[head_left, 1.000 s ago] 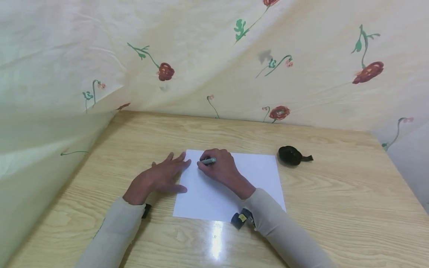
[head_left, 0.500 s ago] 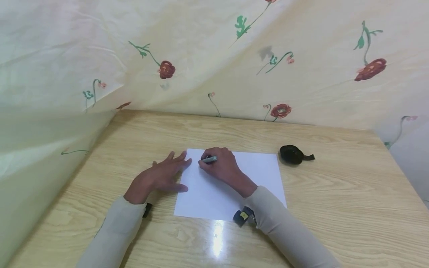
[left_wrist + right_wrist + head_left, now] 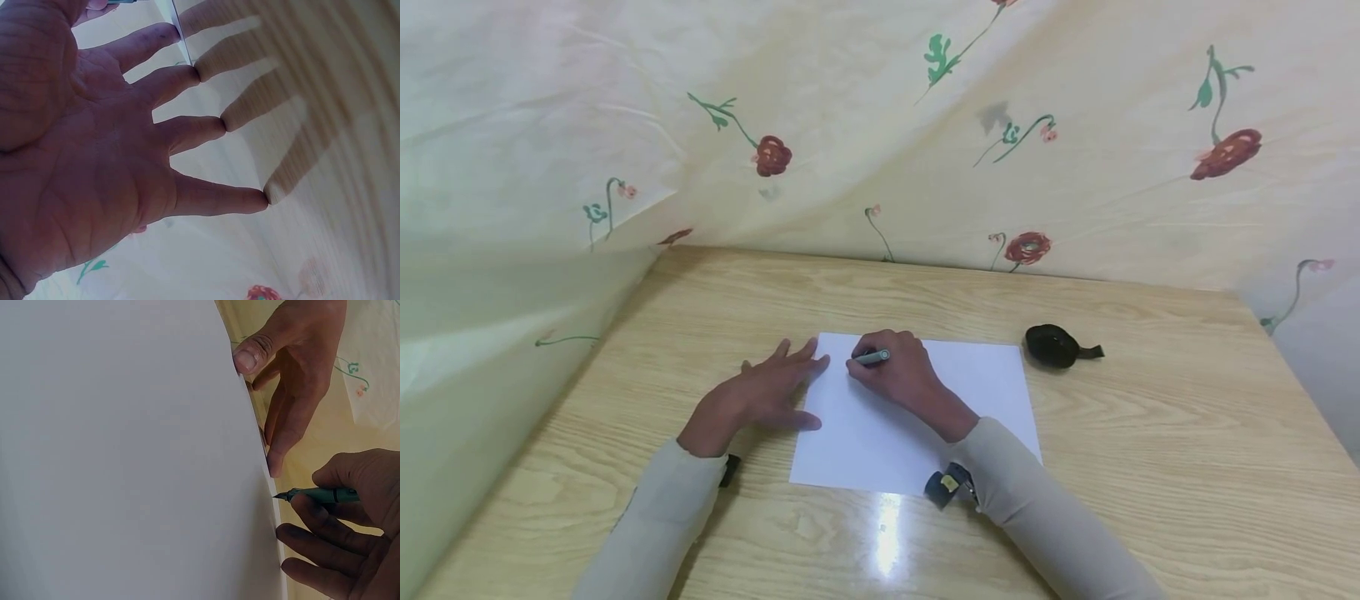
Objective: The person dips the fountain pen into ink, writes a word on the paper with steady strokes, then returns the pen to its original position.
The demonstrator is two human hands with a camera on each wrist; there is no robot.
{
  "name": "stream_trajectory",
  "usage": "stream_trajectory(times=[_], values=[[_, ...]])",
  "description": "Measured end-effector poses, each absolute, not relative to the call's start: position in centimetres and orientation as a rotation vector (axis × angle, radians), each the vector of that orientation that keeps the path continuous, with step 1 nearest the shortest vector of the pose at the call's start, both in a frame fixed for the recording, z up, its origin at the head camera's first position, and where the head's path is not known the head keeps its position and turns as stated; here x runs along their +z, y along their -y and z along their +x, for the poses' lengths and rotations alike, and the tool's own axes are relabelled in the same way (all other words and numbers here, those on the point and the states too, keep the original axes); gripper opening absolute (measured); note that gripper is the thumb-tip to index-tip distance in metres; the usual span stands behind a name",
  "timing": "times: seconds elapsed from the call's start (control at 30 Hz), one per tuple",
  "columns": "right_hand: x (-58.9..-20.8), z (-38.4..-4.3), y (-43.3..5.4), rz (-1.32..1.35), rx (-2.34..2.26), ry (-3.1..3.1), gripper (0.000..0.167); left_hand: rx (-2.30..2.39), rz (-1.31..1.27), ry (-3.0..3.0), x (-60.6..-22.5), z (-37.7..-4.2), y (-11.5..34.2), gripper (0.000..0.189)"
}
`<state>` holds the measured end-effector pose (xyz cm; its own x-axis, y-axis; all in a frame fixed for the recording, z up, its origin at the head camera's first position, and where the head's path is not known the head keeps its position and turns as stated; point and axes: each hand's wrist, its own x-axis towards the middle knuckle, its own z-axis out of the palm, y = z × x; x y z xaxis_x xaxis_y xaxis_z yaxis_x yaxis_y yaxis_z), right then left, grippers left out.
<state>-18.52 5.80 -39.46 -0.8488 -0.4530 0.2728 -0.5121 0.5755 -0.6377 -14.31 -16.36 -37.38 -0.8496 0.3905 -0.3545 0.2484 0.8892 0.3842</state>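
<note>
A white sheet of paper (image 3: 850, 442) lies flat on the wooden table. My right hand (image 3: 898, 367) pinches a green fountain pen (image 3: 872, 357) over the sheet's upper left part. In the right wrist view the pen's nib (image 3: 279, 496) points at the paper and appears to meet it; its rear end is out of frame. No marks are visible on the sheet. With fingers spread, my left hand (image 3: 763, 396) rests at the sheet's left edge. Its thumb and a fingertip overlap the paper, while other fingertips touch the table, as the left wrist view shows.
Right of the paper's upper corner sits a small black rounded object (image 3: 1051, 347) with a short tail. A cream cloth with printed flowers (image 3: 820, 125) hangs along the back and left of the wooden table (image 3: 1150, 433).
My right hand, with the fountain pen in it, has shifted slightly to the right over the paper. The left hand stays at the sheet's edge.
</note>
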Motion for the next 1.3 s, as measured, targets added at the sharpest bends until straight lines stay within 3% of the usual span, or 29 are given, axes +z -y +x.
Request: stream_trajectory(times=[1.3], values=[[-39.9, -18.3, -7.6, 0.825, 1.114, 2.713, 0.008, 0.456, 0.479, -2.639, -38.2, -14.2, 16.4, 0.09]])
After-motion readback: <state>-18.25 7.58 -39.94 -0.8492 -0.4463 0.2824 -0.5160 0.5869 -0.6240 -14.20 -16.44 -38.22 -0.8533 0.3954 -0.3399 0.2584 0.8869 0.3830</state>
